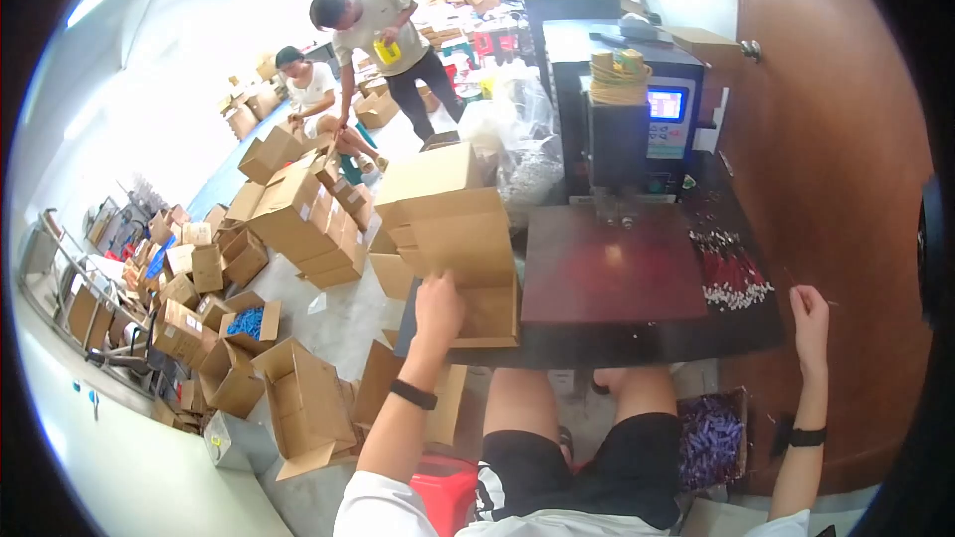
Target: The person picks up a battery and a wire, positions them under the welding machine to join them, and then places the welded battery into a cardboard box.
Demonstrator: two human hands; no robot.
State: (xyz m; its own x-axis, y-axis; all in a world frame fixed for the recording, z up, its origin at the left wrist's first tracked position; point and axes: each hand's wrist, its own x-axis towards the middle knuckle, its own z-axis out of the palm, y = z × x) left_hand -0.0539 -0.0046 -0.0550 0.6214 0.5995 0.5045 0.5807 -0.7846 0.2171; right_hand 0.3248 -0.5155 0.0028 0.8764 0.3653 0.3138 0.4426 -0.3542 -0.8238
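Landmark: the dark table (557, 343), seen from above, its near edge running left to right in front of the seated person's knees

Left hand (438, 306): reaches up over the near left corner of the table and lies on the cardboard box (453, 229); fingers curl over the flap at the box's near side, grasping its edge; a dark band sits on the wrist

Cardboard box: stands at the left end of the table, partly overhanging its left edge; brown, flaps open and spread; its long axis runs from the near edge of the table toward the far edge, and the opening faces up and a little toward the person

Right hand (811, 316): at the near right corner of the table, fingers loosely extended and together, holding nothing; whether the fingertips touch the table edge I cannot tell; a dark watch-like band on the wrist

Red mat (612, 268): flat on the middle of the table, just right of the box

Machine (622, 119): dark, upright, at the far side of the table behind the mat, with a small lit screen and a coil of yellowish bands on top

Small parts (731, 268): a heap of red-and-white pieces on the table's right side, between mat and right hand

Bin of purple pieces (711, 438): on the floor below the table's right end

Left of the table: many brown cartons (298, 219) stacked and scattered on the floor

Beyond the table's far left: two other people among the cartons
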